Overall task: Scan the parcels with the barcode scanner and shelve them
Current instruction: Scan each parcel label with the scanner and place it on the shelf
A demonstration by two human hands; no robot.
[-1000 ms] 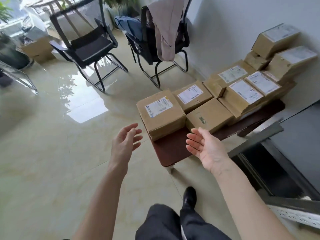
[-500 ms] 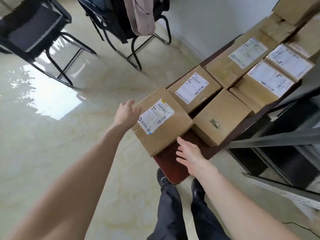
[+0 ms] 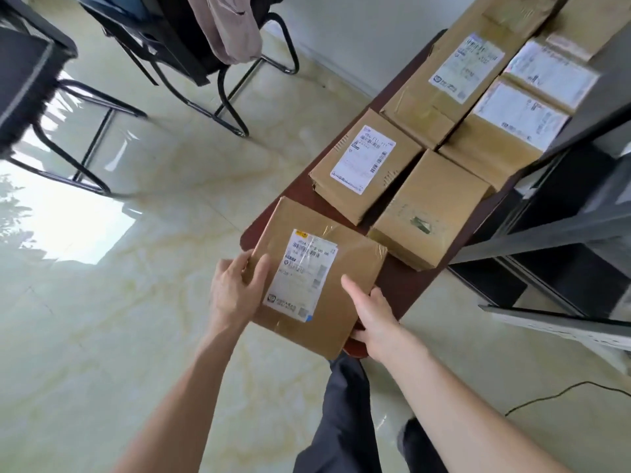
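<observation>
1. Both hands are on the nearest parcel (image 3: 317,278): the left hand (image 3: 235,295) grips its left edge, thumb over the top face beside the white shipping label (image 3: 300,273), and the right hand (image 3: 372,315) clasps the near right corner, thumb on top, the other fingers hidden underneath.

2. That parcel sits between the two hands at the near end of the low dark-red table (image 3: 396,285), its near corner hanging past the table's edge; whether it is lifted clear or resting I cannot tell.

3. Handling, as a judgement: a stiff taped carton, probably light enough for two hands, with glossy tape that could be slippery (so hold the bare cardboard edges, as here) and keep the label face up for scanning.

4. No barcode scanner is in view.

5. Beyond the hands, further along the table, lie more cartons: a labelled box (image 3: 365,165) just past the left hand's parcel, a plain box (image 3: 430,209) beyond the right hand, and a blurred stack further back.

6. To the right of the right hand stands a dark shelving unit (image 3: 560,233); the visible bays show no parcels.
</observation>
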